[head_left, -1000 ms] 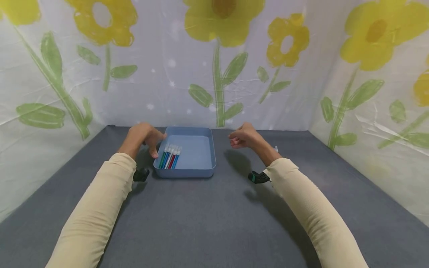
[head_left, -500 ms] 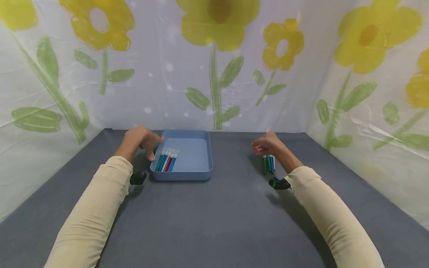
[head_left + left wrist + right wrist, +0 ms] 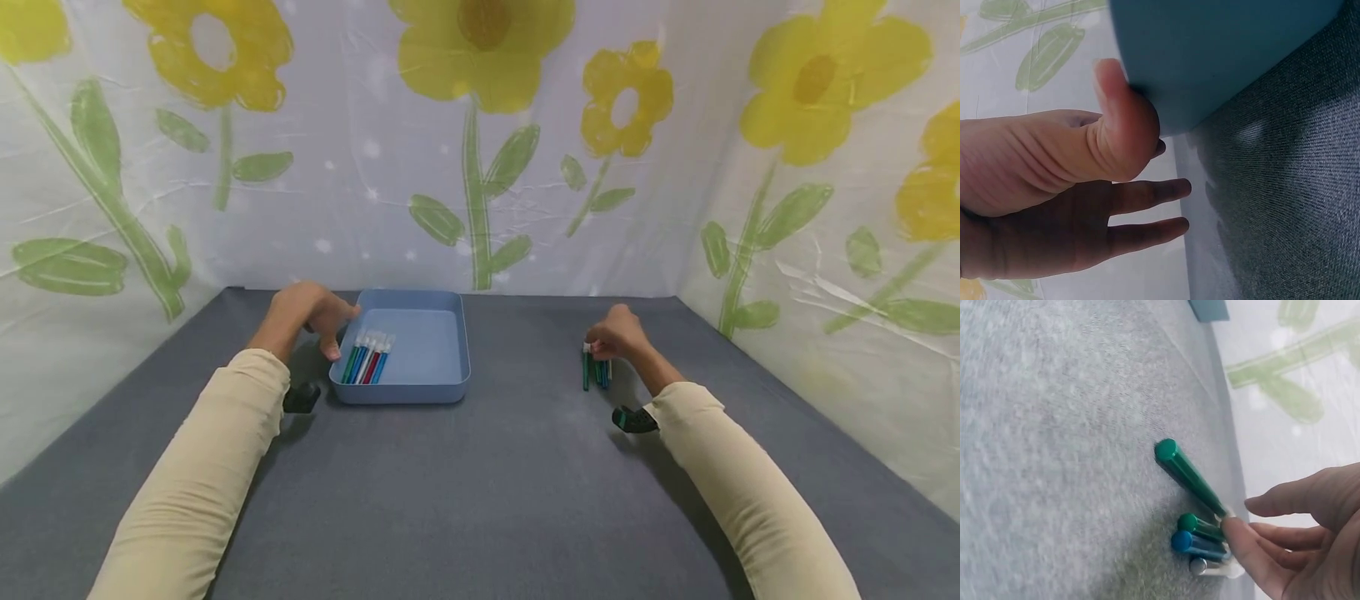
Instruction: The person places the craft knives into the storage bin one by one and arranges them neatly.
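Note:
A blue tray (image 3: 438, 392) stands at the back, left of centre. Several markers (image 3: 365, 364) in green, blue, white and red lie side by side along its left part. My left hand (image 3: 309, 312) touches the tray's left side; its thumb rests against the outer wall in the left wrist view, two other fingers stretched out. My right hand (image 3: 619, 331) is over several loose markers (image 3: 602, 375) on the table. In the right wrist view, one fingertip touches the capped end of a green marker (image 3: 1188, 478). Another fingertip stands apart from it, leaving a gap.
The grey tabletop (image 3: 450, 500) runs up to a white sheet (image 3: 337, 208) with yellow flowers at the back and sides. A black wrist device (image 3: 633, 419) hangs beneath the right wrist, and another black device (image 3: 302, 398) beneath the left.
My right hand has moved right, away from near the tray, and come down to the loose markers. The left hand has stayed at the tray. The head view has shifted slightly.

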Action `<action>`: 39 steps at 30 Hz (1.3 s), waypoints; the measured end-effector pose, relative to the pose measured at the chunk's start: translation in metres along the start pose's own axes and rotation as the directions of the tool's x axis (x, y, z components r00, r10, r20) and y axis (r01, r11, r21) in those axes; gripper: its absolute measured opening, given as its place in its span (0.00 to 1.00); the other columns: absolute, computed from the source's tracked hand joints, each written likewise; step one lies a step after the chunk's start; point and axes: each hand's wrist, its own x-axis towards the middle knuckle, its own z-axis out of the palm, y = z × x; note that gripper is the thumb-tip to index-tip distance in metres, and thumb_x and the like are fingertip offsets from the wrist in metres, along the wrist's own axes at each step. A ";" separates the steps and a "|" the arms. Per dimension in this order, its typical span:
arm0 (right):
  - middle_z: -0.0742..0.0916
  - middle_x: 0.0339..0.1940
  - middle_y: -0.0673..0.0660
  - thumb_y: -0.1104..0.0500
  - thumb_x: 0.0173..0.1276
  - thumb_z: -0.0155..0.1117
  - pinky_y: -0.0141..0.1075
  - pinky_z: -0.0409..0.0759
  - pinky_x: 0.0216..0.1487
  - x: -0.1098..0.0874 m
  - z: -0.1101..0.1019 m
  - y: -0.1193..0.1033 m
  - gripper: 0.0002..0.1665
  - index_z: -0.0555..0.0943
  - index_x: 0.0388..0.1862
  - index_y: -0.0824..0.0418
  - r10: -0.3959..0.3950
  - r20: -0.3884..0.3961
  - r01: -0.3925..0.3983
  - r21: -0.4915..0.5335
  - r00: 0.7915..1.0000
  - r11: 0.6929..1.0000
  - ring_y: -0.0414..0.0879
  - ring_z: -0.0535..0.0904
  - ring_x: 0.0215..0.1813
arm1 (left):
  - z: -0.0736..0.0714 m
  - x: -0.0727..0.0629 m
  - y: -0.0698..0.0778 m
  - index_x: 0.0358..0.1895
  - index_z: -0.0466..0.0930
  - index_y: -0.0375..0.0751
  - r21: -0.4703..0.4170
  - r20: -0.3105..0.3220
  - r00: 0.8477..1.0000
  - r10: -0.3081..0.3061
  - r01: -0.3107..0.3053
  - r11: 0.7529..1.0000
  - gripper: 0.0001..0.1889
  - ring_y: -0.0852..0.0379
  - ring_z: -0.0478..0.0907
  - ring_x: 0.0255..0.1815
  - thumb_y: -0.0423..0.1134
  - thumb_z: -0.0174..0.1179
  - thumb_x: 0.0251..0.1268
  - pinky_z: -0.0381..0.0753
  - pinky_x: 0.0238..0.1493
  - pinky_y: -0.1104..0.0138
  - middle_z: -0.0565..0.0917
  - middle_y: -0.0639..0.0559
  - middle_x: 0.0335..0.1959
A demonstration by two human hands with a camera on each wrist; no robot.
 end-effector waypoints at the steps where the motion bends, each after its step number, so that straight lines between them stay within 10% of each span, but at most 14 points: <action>1: 0.88 0.20 0.55 0.65 0.71 0.65 0.42 0.90 0.38 0.000 0.001 0.000 0.15 0.83 0.48 0.78 -0.020 -0.008 0.020 -0.041 1.000 0.999 0.45 0.87 0.22 | 0.000 0.000 0.000 0.86 0.31 0.36 -0.005 0.001 1.000 -0.002 0.002 1.000 0.63 0.26 0.55 0.83 0.47 0.74 0.64 0.65 0.78 0.41 0.35 0.26 0.85; 13: 0.88 0.23 0.60 0.62 0.70 0.63 0.38 0.80 0.27 0.000 0.013 -0.016 0.11 0.78 0.26 0.61 -0.045 -0.030 0.030 -0.388 0.999 0.921 0.48 0.89 0.25 | -0.001 0.000 0.001 0.85 0.32 0.34 -0.006 -0.016 1.000 0.012 -0.012 1.000 0.63 0.27 0.54 0.83 0.47 0.74 0.63 0.66 0.78 0.41 0.36 0.26 0.85; 39: 0.89 0.35 0.64 0.59 0.71 0.68 0.45 0.91 0.44 -0.003 0.014 -0.031 0.13 0.81 0.43 0.71 -0.043 -0.029 0.036 -0.215 0.999 0.976 0.56 0.90 0.39 | 0.000 -0.001 0.001 0.86 0.33 0.35 0.008 -0.018 1.000 -0.006 0.006 1.000 0.62 0.27 0.56 0.83 0.47 0.74 0.65 0.67 0.77 0.42 0.37 0.26 0.85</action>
